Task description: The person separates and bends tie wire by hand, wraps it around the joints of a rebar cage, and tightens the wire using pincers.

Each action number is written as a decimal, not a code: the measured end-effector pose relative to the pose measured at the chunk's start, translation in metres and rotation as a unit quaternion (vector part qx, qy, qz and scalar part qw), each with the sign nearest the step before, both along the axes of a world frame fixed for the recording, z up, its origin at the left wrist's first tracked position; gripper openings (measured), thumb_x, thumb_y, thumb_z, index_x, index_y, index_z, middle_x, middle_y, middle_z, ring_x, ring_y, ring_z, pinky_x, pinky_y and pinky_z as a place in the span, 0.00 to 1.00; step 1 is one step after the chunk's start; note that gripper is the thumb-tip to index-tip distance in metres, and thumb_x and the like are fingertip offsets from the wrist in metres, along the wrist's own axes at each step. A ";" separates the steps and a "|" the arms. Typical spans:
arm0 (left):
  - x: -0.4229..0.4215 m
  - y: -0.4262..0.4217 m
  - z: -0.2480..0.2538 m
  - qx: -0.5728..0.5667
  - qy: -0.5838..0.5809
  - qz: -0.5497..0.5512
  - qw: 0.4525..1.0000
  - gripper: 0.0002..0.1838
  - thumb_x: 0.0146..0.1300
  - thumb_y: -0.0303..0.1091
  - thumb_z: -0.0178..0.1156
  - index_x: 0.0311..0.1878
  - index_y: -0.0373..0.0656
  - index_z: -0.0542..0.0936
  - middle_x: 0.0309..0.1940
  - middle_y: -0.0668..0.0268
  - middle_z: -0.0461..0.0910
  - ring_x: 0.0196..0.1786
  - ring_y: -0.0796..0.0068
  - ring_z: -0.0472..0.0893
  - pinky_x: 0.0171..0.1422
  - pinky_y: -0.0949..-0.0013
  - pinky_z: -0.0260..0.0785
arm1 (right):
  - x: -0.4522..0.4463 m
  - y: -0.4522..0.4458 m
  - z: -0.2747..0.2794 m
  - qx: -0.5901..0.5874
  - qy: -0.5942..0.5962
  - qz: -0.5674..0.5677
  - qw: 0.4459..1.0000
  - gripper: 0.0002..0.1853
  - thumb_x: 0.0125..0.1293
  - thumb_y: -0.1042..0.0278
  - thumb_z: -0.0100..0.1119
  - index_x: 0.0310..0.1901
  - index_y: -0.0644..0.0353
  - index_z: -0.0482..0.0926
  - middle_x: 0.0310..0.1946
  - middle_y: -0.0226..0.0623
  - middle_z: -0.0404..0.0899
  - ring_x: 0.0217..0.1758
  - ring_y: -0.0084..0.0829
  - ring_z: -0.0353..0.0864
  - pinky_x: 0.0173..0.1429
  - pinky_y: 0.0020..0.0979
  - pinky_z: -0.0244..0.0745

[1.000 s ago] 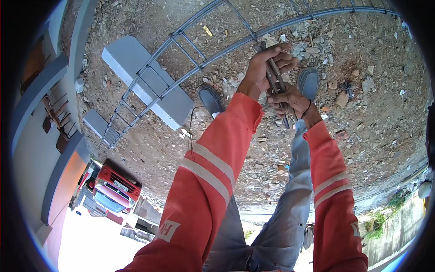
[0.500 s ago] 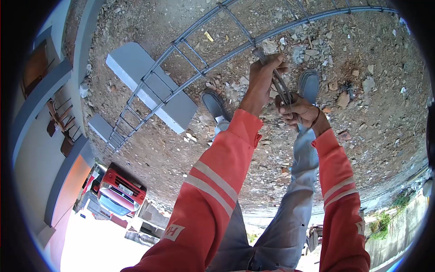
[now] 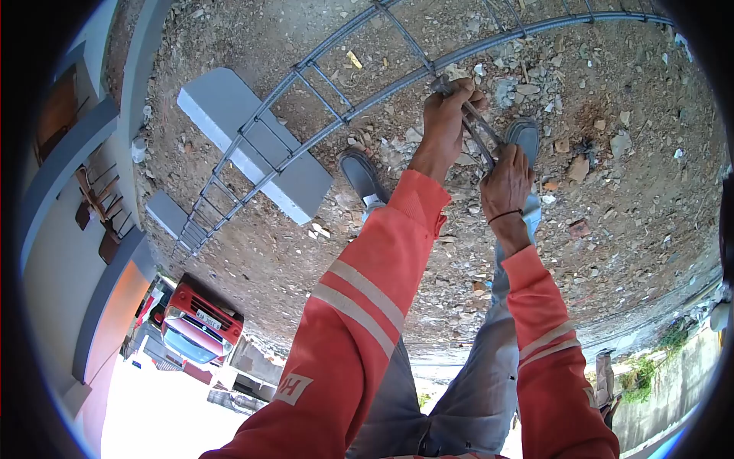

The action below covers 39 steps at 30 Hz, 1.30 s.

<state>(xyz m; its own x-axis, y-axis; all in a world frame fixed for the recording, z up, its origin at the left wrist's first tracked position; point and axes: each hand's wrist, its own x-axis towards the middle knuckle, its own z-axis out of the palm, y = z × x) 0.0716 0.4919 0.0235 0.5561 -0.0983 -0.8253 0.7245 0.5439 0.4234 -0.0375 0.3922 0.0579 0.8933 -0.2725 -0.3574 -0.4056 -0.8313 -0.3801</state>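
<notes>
A pair of long-handled pincers (image 3: pixel 482 123) is held between my hands, its head by a bar of the rebar cage (image 3: pixel 397 88). My left hand (image 3: pixel 446 122) is closed around the pincers just below the head. Lower down, my right hand (image 3: pixel 508 183) has its fingers wrapped over the handle ends, with the back of the hand facing up. The two handles stand apart in a narrow V. Whether the jaws touch the steel or grip a wire cannot be made out.
The cage curves across the top, its left part passing over a grey block (image 3: pixel 252 145). A smaller block (image 3: pixel 172 214) lies under its end. Rubble covers the ground (image 3: pixel 612 191) around my shoes. A red vehicle (image 3: pixel 200 317) stands at lower left, near a building.
My right hand has turned over and shifted onto the handle ends, and the handles have spread apart. My left hand has stayed near the pincers' head, moving slightly up.
</notes>
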 end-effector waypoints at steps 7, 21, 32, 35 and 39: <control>-0.002 -0.008 -0.002 -0.024 0.039 0.036 0.998 0.09 0.69 0.29 0.59 0.47 0.35 0.78 0.38 0.59 0.82 0.44 0.62 0.85 0.48 0.66 0.78 | 0.009 -0.005 0.007 -0.013 -0.001 0.023 1.000 0.16 0.54 0.81 0.54 0.46 0.59 0.70 0.40 0.41 0.73 0.48 0.47 0.75 0.52 0.46 0.66; -0.005 -0.005 -0.049 0.124 -0.124 -0.107 0.979 0.10 0.64 0.33 0.65 0.42 0.36 0.83 0.30 0.64 0.84 0.32 0.74 0.80 0.41 0.68 0.72 | 0.023 -0.036 -0.124 0.259 -0.060 0.033 0.963 0.05 0.55 0.73 0.56 0.32 0.64 0.76 0.22 0.51 0.76 0.26 0.57 0.74 0.32 0.45 0.70; -0.004 0.003 -0.006 -0.096 -0.035 -0.075 0.992 0.14 0.74 0.36 0.51 0.53 0.34 0.75 0.16 0.75 0.58 0.19 0.81 0.59 0.35 0.65 0.65 | -0.003 -0.036 -0.059 0.562 0.332 -0.052 0.756 0.19 0.51 0.56 0.73 0.29 0.61 0.75 0.21 0.31 0.76 0.22 0.29 0.77 0.29 0.35 0.75; -0.003 -0.018 -0.008 -0.026 -0.018 -0.025 0.999 0.13 0.74 0.36 0.51 0.48 0.35 0.77 0.16 0.76 0.55 0.18 0.82 0.56 0.30 0.68 0.59 | -0.005 -0.013 -0.015 0.222 0.124 -0.024 0.967 0.23 0.50 0.59 0.71 0.43 0.62 0.75 0.23 0.37 0.79 0.25 0.43 0.81 0.32 0.41 0.76; -0.003 -0.033 -0.010 0.046 -0.001 0.076 0.996 0.10 0.72 0.32 0.53 0.44 0.37 0.81 0.15 0.76 0.60 0.16 0.83 0.58 0.23 0.71 0.57 | -0.005 -0.005 -0.018 0.002 -0.117 -0.050 0.992 0.19 0.56 0.58 0.69 0.43 0.59 0.75 0.24 0.43 0.81 0.29 0.52 0.82 0.37 0.48 0.77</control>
<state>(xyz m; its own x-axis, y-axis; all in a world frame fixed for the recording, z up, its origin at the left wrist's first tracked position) 0.0687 0.4585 0.0138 0.5611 0.0629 -0.8254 0.6360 0.6054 0.4785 -0.0427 0.3872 0.0394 0.9203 -0.3635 -0.1447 -0.3868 -0.7898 -0.4760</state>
